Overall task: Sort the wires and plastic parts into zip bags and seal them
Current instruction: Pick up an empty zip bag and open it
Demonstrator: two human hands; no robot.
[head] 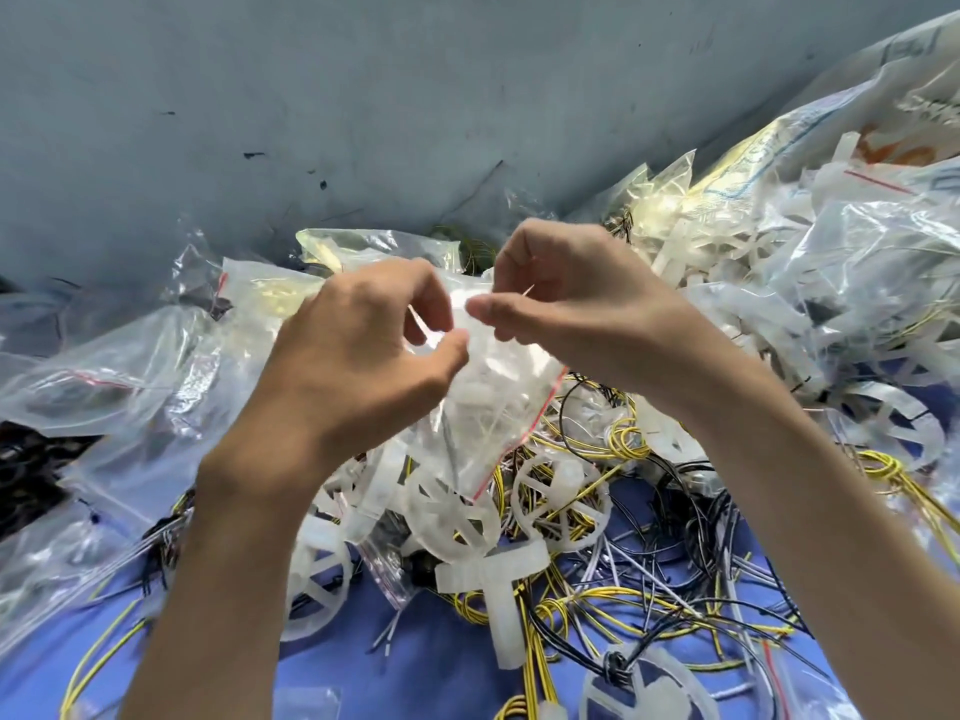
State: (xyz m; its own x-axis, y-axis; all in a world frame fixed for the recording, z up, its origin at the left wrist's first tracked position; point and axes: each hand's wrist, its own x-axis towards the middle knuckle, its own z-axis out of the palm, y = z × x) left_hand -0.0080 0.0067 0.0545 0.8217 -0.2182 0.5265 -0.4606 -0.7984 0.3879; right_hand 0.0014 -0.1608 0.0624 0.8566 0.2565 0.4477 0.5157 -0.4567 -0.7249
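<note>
Soft even daylight, slight wide-angle edge blur.

I see the left hand point(358, 345) and right hand point(566, 293) both pinching the top of a clear zip bag point(498, 407) with a red stripe, white bits inside. Under it, white plastic parts point(457, 522) tangled with yellow and black wires point(623, 444) on the blue surface point(441, 667). Filled bags point(104, 376) heaped on both sides, grey wall point(311, 96) behind.

Blue cloth point(441, 683) under everything. Scuffed grey-blue wall point(363, 96) behind. Printed white sack point(893, 70) at the top right, against the wall.
</note>
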